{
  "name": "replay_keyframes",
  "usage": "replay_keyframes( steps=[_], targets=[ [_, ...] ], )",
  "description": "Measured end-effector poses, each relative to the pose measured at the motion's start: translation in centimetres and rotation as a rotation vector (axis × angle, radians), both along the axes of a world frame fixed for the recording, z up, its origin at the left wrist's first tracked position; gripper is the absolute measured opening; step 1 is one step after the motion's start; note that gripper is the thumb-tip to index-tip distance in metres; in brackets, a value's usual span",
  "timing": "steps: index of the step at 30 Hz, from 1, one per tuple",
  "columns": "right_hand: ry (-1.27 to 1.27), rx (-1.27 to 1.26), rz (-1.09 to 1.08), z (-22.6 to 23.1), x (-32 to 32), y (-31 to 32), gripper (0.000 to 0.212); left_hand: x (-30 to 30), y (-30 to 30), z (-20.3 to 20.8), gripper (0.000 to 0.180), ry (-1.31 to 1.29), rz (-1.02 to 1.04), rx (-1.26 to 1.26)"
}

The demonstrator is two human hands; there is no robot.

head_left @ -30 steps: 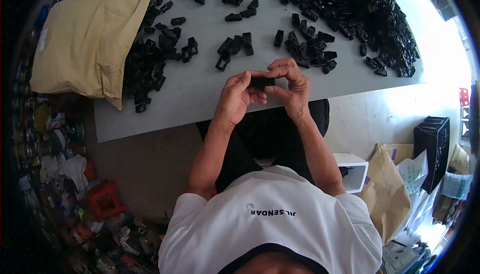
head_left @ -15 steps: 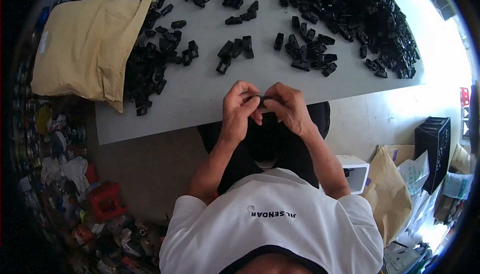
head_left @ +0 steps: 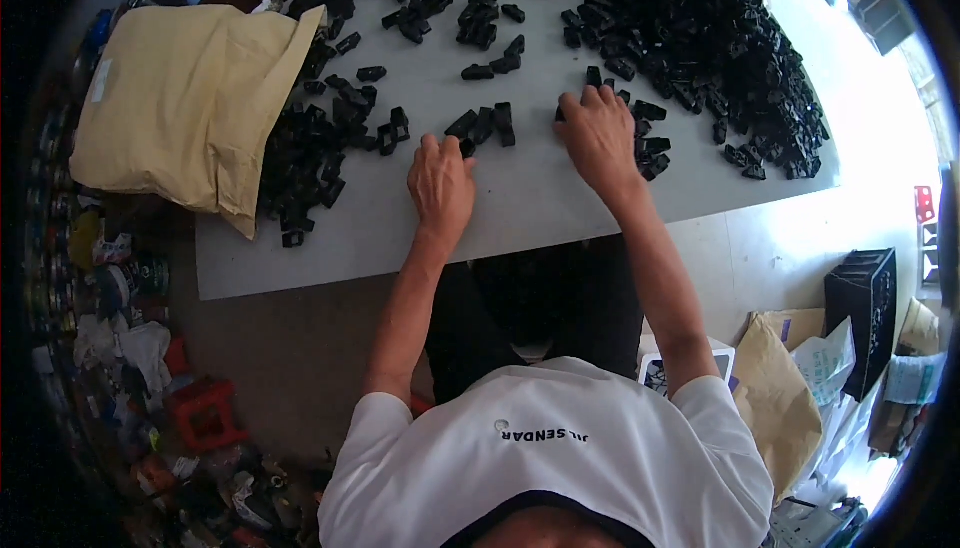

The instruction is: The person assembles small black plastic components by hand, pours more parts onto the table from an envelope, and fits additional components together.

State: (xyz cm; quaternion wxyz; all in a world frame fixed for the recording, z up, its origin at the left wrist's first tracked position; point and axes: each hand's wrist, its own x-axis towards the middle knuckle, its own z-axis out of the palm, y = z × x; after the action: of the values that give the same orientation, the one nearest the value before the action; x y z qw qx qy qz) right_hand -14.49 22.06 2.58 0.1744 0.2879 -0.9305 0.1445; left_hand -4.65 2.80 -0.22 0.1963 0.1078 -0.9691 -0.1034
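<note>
Grey tabletop [head_left: 530, 200] below; left hand [head_left: 440, 186] and right hand [head_left: 601, 141] reach black parts [head_left: 483, 128].

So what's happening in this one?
A person is reaching over a grey table with both hands. The left hand is at a small cluster of black parts; the right hand is at another cluster. Whether either grips a part is hidden. A larger heap lies beyond to the right, a brown package on the left.
</note>
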Motion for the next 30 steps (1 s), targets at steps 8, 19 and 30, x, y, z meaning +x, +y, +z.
replay_keyframes(
  steps=[8,19,30],
  targets=[
    [0.081,-0.012,0.076,-1.8,-0.1,-2.1,0.016,1.3,-0.5,1.3,0.023,0.109,-0.127,0.519],
    [-0.675,-1.223,0.206,-0.8,7.5,-0.8,0.03,2.1,2.0,0.8,0.007,-0.096,-0.175,1.808],
    [-0.399,-1.008,0.255,-2.3,8.9,-1.3,0.03,2.8,3.7,0.6,0.049,-0.114,-0.317,1.894]
  ],
)
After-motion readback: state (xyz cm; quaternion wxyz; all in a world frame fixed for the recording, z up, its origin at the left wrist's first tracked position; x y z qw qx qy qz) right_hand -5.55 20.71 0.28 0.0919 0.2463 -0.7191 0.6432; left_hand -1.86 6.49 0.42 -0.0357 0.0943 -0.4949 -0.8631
